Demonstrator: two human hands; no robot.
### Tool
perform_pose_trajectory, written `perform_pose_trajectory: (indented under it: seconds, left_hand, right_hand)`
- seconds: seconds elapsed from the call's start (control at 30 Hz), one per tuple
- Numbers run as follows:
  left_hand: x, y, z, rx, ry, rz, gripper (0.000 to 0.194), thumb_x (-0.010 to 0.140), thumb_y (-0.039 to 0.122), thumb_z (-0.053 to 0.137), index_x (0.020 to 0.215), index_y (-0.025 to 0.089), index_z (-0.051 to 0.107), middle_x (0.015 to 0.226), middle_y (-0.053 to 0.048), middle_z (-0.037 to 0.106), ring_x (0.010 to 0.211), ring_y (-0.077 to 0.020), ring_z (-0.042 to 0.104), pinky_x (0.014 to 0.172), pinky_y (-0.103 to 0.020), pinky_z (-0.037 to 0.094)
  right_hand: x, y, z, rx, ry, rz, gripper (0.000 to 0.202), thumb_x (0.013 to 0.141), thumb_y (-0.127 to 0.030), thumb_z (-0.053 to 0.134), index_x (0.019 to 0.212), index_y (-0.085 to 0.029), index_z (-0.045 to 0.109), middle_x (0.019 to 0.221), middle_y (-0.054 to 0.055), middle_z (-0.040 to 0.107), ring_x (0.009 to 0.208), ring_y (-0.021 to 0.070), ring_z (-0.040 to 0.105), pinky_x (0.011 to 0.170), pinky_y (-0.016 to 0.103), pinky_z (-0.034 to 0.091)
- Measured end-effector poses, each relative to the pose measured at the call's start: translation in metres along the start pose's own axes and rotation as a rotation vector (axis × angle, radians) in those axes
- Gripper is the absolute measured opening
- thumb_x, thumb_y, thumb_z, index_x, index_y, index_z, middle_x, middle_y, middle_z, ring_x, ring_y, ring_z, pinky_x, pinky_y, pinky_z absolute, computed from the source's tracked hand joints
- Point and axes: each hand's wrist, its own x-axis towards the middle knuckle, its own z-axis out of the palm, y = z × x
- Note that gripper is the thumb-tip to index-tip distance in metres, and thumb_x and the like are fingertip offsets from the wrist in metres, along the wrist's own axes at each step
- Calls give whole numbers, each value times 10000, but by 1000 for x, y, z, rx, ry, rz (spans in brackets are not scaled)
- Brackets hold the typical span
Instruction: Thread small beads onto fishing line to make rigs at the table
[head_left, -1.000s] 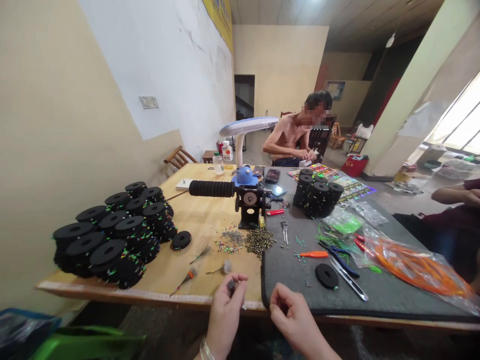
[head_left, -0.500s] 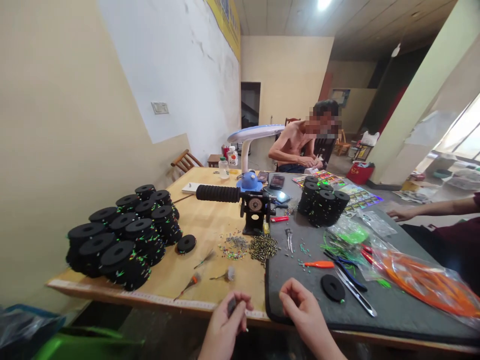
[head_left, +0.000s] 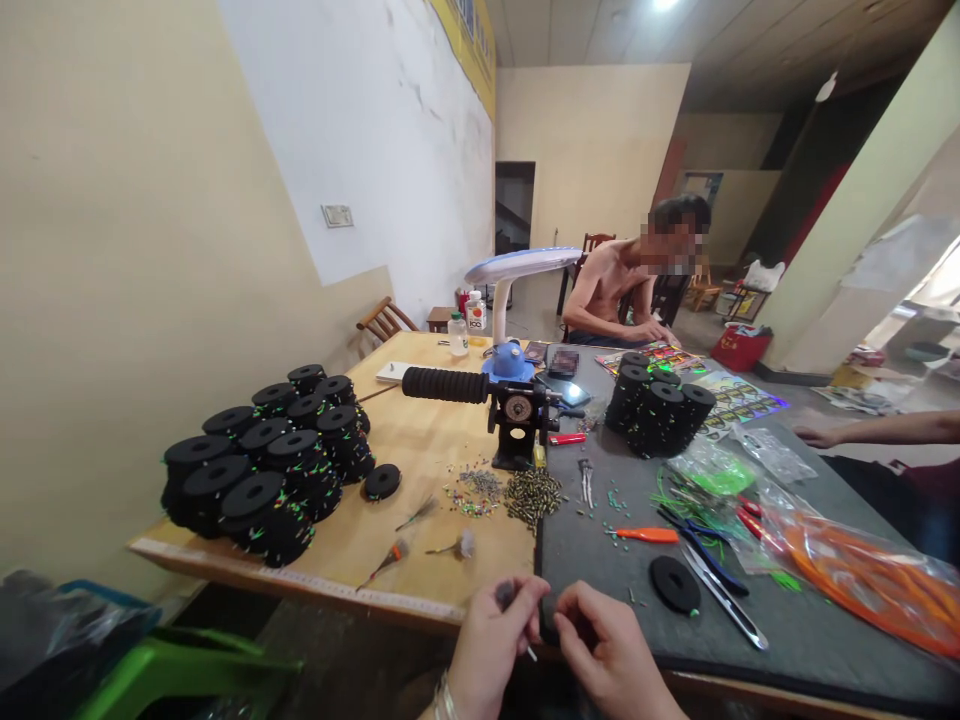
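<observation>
My left hand (head_left: 495,635) is closed at the table's front edge, with a small dark grey piece (head_left: 505,594) showing between its fingers. A thin white tip pokes out below those fingers. Close beside it, my right hand (head_left: 611,640) pinches thumb and forefinger together; whatever lies in that pinch is too small or hidden. Right of it lies a black foam ring spool (head_left: 674,584) with a green bead at its rim. Ahead of my left hand are feathered pieces: a grey one (head_left: 463,545) and an orange-tipped one (head_left: 394,553).
Stacked black foam spools (head_left: 255,492) fill the left side. A hand-cranked device (head_left: 517,425) stands centrally behind bead piles (head_left: 532,497). Tweezers (head_left: 727,598), pliers (head_left: 709,550), an orange-handled tool (head_left: 649,535) and bagged orange strands (head_left: 847,570) lie right. Another person (head_left: 611,290) sits across; a person's arm (head_left: 885,430) reaches in at right.
My hands have come closer together, the left moving right and slightly up. The whole scene has shifted a little to the right. The person across has lowered their hands toward the colourful sheets.
</observation>
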Motion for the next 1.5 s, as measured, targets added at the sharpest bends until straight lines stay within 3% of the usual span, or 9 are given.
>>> perform_pose_trajectory:
  seconds: [0.3, 0.53, 0.7, 0.87, 1.0, 1.1, 1.27, 1.37, 1.5]
  left_hand:
    - [12, 14, -31, 246, 66, 127, 395, 716, 525, 676, 645, 147, 585, 473, 55, 482, 448, -85, 382, 460, -206, 292]
    - [7, 13, -51, 393, 65, 222, 331, 801, 471, 592, 662, 172, 563, 489, 53, 477, 485, -115, 441, 499, -218, 337]
    - [4, 14, -54, 497, 85, 258, 313, 815, 438, 573, 647, 174, 567, 488, 45, 485, 498, -130, 468, 518, -224, 350]
    - [6, 22, -50, 588, 95, 300, 340, 816, 455, 553, 614, 182, 556, 487, 41, 486, 496, -136, 472, 519, -225, 352]
    - [2, 31, -46, 645, 68, 345, 355, 834, 465, 542, 616, 185, 556, 491, 47, 454, 492, -127, 440, 508, -219, 331]
    - [-9, 33, -41, 728, 29, 380, 339, 851, 444, 544, 640, 183, 594, 478, 43, 462, 467, -122, 427, 486, -217, 308]
    - [-29, 27, -42, 782, -121, 451, 242, 869, 354, 553, 733, 200, 681, 654, -38, 682, 592, -172, 605, 571, -224, 406]
    - [-34, 22, -49, 805, -166, 452, 182, 873, 306, 552, 805, 214, 694, 747, -59, 720, 672, -196, 652, 634, -233, 435]
    - [-36, 19, -56, 812, -190, 406, 177, 881, 300, 544, 784, 218, 669, 736, -51, 711, 667, -193, 647, 634, -230, 428]
  right_hand:
    - [15, 1, -15, -248, -145, -48, 162, 881, -228, 455, 745, -218, 541, 642, -4, 606, 584, 141, 546, 557, 222, 364]
    - [24, 0, -21, -301, -148, -61, 178, 884, -223, 449, 759, -215, 575, 649, 6, 615, 608, 150, 574, 573, 228, 383]
    - [29, 2, -25, -238, -139, -29, 182, 877, -228, 466, 818, -213, 638, 702, 25, 682, 661, 172, 638, 603, 242, 441]
    - [29, 10, -39, -187, 24, 42, 214, 868, -257, 490, 997, -204, 652, 899, 68, 743, 798, 210, 687, 701, 294, 514]
    - [10, -8, -53, -177, 261, 83, 249, 883, -289, 511, 1083, -202, 632, 991, 96, 724, 857, 225, 677, 703, 304, 537]
    - [-9, -38, -41, -47, 395, 103, 319, 892, -272, 517, 1203, -219, 567, 1147, 121, 669, 951, 229, 657, 727, 293, 548]
    - [-16, -63, 14, 326, 160, 98, 528, 869, -225, 523, 1381, -223, 398, 1347, 150, 534, 1102, 240, 605, 745, 283, 571]
    - [-10, -58, 33, 420, 46, 175, 415, 891, -229, 508, 1303, -203, 471, 1139, 117, 668, 923, 196, 668, 789, 297, 547]
    - [-6, -51, 33, 364, -36, 191, 265, 884, -259, 541, 1137, -193, 585, 884, 51, 724, 754, 174, 664, 695, 252, 512]
